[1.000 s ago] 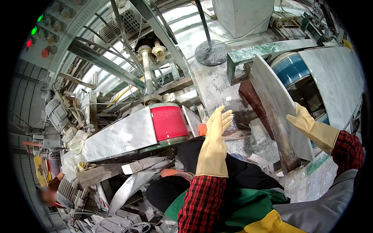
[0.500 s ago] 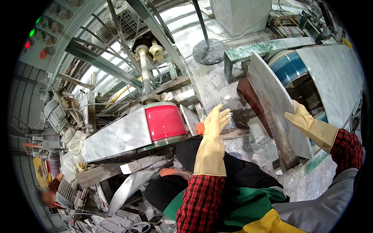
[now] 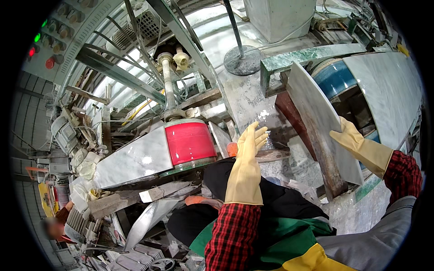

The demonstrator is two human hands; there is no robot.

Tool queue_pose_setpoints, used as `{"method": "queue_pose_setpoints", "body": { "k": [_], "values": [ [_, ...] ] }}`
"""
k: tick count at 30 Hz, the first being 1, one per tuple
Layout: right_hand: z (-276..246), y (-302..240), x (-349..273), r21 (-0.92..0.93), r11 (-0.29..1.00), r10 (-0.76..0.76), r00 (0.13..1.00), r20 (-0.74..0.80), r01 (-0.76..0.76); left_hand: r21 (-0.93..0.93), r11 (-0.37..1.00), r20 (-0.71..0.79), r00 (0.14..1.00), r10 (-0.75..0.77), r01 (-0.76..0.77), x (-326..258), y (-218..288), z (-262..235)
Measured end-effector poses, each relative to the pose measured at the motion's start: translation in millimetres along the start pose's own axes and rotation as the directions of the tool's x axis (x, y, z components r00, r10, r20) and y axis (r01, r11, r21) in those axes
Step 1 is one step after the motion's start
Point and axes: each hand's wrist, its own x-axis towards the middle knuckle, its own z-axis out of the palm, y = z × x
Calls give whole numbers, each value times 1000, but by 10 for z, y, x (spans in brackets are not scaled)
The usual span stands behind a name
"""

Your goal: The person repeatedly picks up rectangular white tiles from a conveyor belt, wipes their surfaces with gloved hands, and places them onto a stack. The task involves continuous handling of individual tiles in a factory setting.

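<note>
My left hand (image 3: 248, 156), in a cream rubber glove, is raised in front of my lap with its fingers apart and nothing in it. On the right, my right hand (image 3: 361, 144), in a matching glove, grips the edge of an upright grey-white stone slab (image 3: 316, 104). Its thumb lies over the near face; the fingers are partly hidden at the edge. The slab leans by a worn, brownish post (image 3: 332, 183). To the left, another pale marble slab (image 3: 131, 158) lies beside a wet red roller (image 3: 190, 142), apart from both hands.
A blue roller (image 3: 334, 81) and a large marble slab (image 3: 389, 90) are at the right, behind a green-stained metal frame (image 3: 312, 54). A round-based stand (image 3: 244, 61) is ahead. A control panel (image 3: 58, 36) fills the upper left. Broken boards (image 3: 115, 203) lie lower left; a person (image 3: 56, 228) is beyond.
The marble slab beside the red roller has slid slightly left, baring a little more of the roller. Both my hands have stayed almost still.
</note>
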Motion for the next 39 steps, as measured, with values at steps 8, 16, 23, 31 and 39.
{"method": "queue_pose_setpoints", "body": {
  "k": [8, 16, 23, 31, 39],
  "values": [
    [3, 87, 38, -98, 995, 31, 999, -22, -33, 2, 1000, 5, 1000, 5, -5, 1, -10, -8],
    [8, -131, -33, -52, 997, 58, 998, 6, -57, -4, 1000, 22, 999, 27, -27, 36, -55, -45],
    [13, -100, -29, -39, 998, 40, 999, -1, -40, -11, 1000, 13, 1000, 14, -14, 31, -40, -29],
    [22, -126, -40, -38, 998, 58, 998, -7, -58, -32, 999, 26, 1000, 15, -14, 67, -53, -45],
    [10, -94, -27, -143, 989, 43, 999, -24, -46, -19, 1000, 14, 1000, 12, -11, 33, -44, -30]
  ]
}}
